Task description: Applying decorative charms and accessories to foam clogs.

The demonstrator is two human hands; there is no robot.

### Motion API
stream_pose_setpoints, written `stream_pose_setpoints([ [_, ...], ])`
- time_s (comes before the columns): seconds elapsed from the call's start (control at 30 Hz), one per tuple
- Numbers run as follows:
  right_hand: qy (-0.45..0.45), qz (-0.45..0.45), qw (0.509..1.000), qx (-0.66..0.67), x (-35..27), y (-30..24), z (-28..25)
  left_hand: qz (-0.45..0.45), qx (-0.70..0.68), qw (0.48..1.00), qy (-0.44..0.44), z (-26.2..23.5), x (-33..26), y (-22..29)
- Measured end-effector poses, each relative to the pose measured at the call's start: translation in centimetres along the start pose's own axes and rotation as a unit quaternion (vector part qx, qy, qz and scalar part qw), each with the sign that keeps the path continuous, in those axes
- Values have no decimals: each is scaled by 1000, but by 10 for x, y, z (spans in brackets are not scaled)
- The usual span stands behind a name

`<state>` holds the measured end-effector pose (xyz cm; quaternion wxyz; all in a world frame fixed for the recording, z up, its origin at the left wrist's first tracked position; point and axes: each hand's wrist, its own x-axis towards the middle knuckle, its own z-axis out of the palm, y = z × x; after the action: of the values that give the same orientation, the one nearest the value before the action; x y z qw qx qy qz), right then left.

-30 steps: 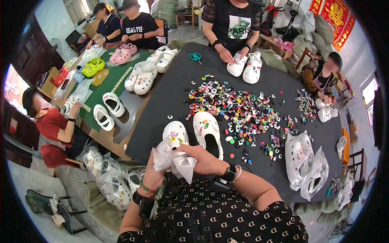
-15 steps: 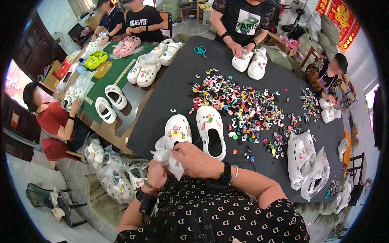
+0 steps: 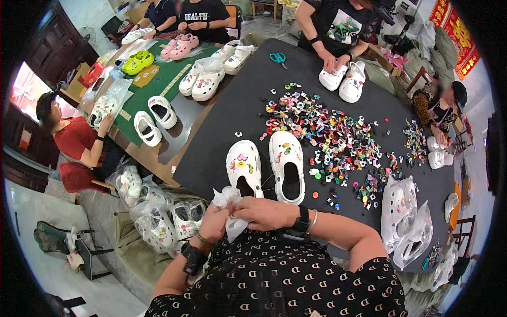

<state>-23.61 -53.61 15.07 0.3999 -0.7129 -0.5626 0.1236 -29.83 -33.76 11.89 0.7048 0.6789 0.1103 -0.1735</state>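
Note:
My left hand [image 3: 213, 221] and my right hand [image 3: 260, 213] are close together at the near edge of the dark table [image 3: 222, 105]. Both are closed on a crumpled, translucent white plastic bag [image 3: 227, 196]. Just beyond them lies a white clog [image 3: 244, 165] with colourful charms on its toe; its heel end is near my fingers. Beside it, to the right, a second white clog [image 3: 287, 168] also carries charms, and its dark insole shows. My fingertips are partly hidden by the plastic.
A spread of loose charms [image 3: 327, 137] covers the table's middle. Bagged white clogs [image 3: 404, 216] lie at right. Teal scissors [image 3: 278, 59] rest at the far side. Across the table a co-worker handles white clogs [image 3: 342, 80]. More clogs stand on the green mat [image 3: 153, 84] at left.
The view has shifted, so the table and clogs appear further right. My hands have drawn closer together on the plastic bag. The two clogs stay side by side.

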Motion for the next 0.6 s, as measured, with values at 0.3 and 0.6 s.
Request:
stream_pose_setpoints([
  [0.3, 167, 300, 939, 2, -9, 33, 10, 184, 279, 935, 120, 11, 48, -2],
  [0.6, 189, 298, 910, -215, 3, 63, 28, 338, 512, 782, 109, 7, 64, -4],
])
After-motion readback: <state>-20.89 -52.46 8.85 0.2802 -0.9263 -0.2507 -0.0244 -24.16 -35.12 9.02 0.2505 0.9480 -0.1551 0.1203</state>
